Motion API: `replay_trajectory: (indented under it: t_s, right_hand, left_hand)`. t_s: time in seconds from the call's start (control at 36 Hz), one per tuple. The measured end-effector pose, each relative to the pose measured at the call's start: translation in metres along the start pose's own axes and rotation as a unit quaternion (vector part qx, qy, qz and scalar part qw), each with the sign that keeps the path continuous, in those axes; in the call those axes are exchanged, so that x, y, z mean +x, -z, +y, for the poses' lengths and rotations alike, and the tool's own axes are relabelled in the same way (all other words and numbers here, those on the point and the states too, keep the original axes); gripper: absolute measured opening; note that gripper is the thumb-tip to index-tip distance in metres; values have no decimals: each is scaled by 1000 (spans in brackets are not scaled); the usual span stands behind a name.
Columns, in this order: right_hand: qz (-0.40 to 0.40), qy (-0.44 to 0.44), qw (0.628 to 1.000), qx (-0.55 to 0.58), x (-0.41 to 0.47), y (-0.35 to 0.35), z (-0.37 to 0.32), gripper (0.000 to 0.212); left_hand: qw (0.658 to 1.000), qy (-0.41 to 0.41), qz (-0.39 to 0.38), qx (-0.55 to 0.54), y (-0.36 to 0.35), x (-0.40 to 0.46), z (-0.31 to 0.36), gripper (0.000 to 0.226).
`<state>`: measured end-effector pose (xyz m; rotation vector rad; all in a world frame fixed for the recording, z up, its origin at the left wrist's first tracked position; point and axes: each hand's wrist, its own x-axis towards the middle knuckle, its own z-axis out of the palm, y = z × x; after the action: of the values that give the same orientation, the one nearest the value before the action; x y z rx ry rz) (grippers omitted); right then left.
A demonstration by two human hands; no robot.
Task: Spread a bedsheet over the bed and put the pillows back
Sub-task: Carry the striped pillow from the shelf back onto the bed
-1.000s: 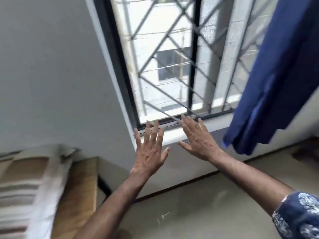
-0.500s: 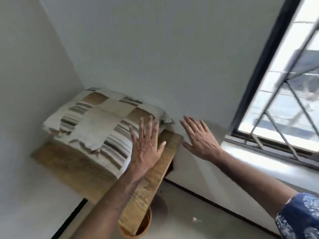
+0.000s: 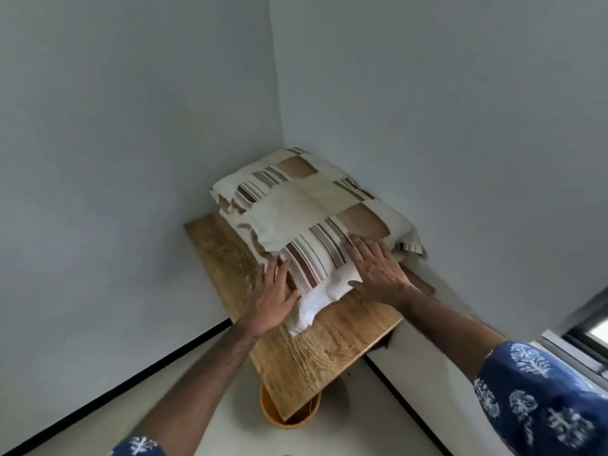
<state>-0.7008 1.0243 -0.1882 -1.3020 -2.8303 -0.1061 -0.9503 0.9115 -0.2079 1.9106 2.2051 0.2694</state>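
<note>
Pressing flat: left hand (image 3: 267, 296), right hand (image 3: 378, 274) flank pillow (image 3: 312, 218) near end; grip released.

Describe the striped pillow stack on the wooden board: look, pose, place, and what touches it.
The pillow stack looks like soft fabric, patchwork cream and tan squares with brown-and-white striped panels; how many pillows it holds is unclear. It lies flat on the wooden board, pushed into the corner where two pale walls meet. A white end hangs toward the camera. The left hand rests on its near left edge and the right hand on its near right, fingers laid fairly flat on the cloth.
</note>
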Motion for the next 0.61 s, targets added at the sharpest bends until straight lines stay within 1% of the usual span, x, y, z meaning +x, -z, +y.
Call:
replay_trajectory:
  t_s: [0.06, 0.11, 0.17, 0.25, 0.31, 0.36, 0.42, 0.47, 0.53, 0.61]
  right_hand:
    - [5, 7, 1000, -25, 13, -9, 3, 108]
    - [7, 4, 999, -44, 27, -17, 2, 120]
    - [13, -1, 998, -60, 40, -23, 0, 123]
    - [54, 17, 996, -71, 56, -19, -2, 109]
    - [71, 44, 994, -69, 66, -8, -1, 96]
    - [93, 76, 990, -70, 74, 2, -1, 78]
    - [138, 95, 984, -63, 78, 11, -3, 66]
    - [196, 113, 973, -43, 79, 19, -9, 57]
    - [250, 147, 957, -21, 77, 29, -21, 46]
    - [275, 186, 943, -14, 71, 41, -51, 48]
  left_hand:
    - [998, 9, -4, -59, -2, 0, -8, 81]
    - [993, 34, -4, -114, -5, 6, -22, 80]
    - [976, 74, -15, -204, -5, 17, -37, 77]
    - [921, 101, -26, -376, 2, 34, -51, 76]
    - [882, 132, -29, -452, 9, 46, -54, 86]
    - [855, 171, -26, -488, 13, 59, -60, 94]
    - [831, 197, -30, -519, 14, 73, -67, 92]
    - [789, 198, -38, -580, 15, 85, -70, 99]
    - [758, 185, -41, -624, 23, 94, -72, 89]
    - [698, 171, -24, -695, 33, 111, -81, 81]
